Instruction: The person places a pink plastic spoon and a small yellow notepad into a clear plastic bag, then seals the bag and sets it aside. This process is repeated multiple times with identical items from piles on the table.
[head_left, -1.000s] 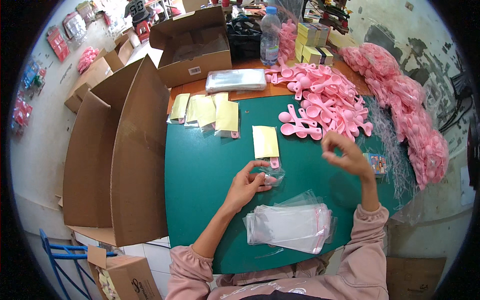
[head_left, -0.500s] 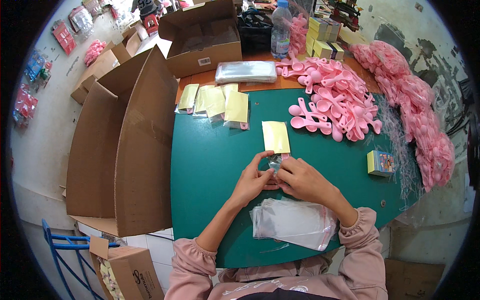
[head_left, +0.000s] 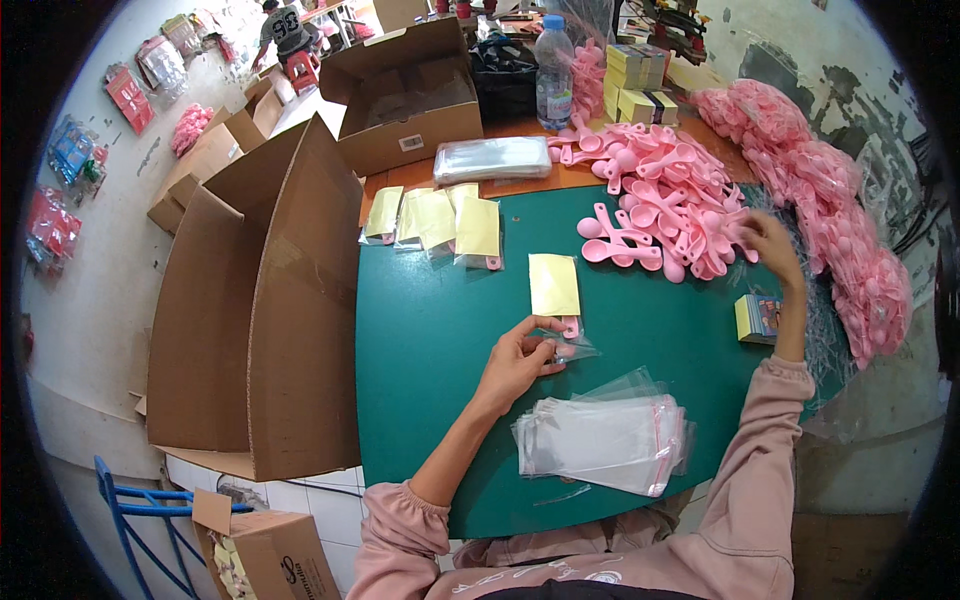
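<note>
Thumb and fingers of the left hand (head_left: pixel 525 350) pinch a crinkled clear bag (head_left: pixel 583 349) over the green tabletop (head_left: pixel 420 380) — a yellow card (head_left: pixel 554 285) lies just beyond, with a pink handle (head_left: pixel 571 327) showing at its lower edge. Bent fingers of the right hand (head_left: pixel 772 245) meet the right edge of the heap of pink spoons (head_left: pixel 660 200); whether they grip one, I cannot tell. Flat clear sleeves (head_left: pixel 595 440) lie nearer the body — a small card stack (head_left: pixel 757 318) sits beside the right forearm.
</note>
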